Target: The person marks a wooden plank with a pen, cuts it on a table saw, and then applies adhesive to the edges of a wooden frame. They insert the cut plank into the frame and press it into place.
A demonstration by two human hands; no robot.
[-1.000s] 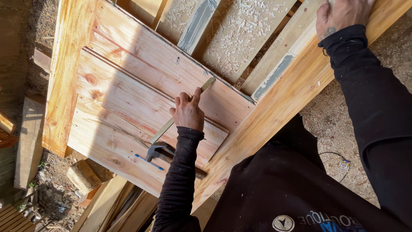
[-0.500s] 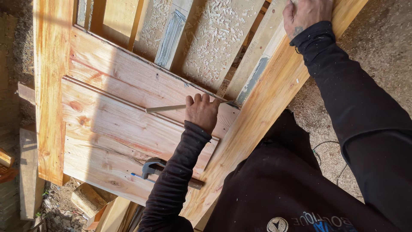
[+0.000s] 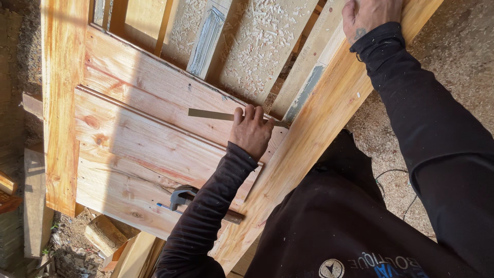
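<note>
My left hand (image 3: 252,133) is closed on a thin flat metal strip (image 3: 211,114), like a ruler blade, and presses it flat against a pale wooden plank (image 3: 154,87) just above the seam with the plank below (image 3: 128,164). The strip points left from my fingers, and its other end pokes out to the right of them. My right hand (image 3: 371,14) grips the top of a thick slanted timber beam (image 3: 309,154) at the upper right. Black sleeves cover both arms.
A dark metal clamp (image 3: 181,196) bites the lower plank's edge, its bar hidden partly by my left arm. An upright orange-toned post (image 3: 60,103) frames the planks on the left. Rough chipboard (image 3: 257,46) shows behind. Wood offcuts (image 3: 105,234) and a cable (image 3: 396,172) lie on the ground.
My left hand has turned the metal strip from a steep diagonal to nearly level and slid it up onto the upper plank. My right hand has stayed on the beam.
</note>
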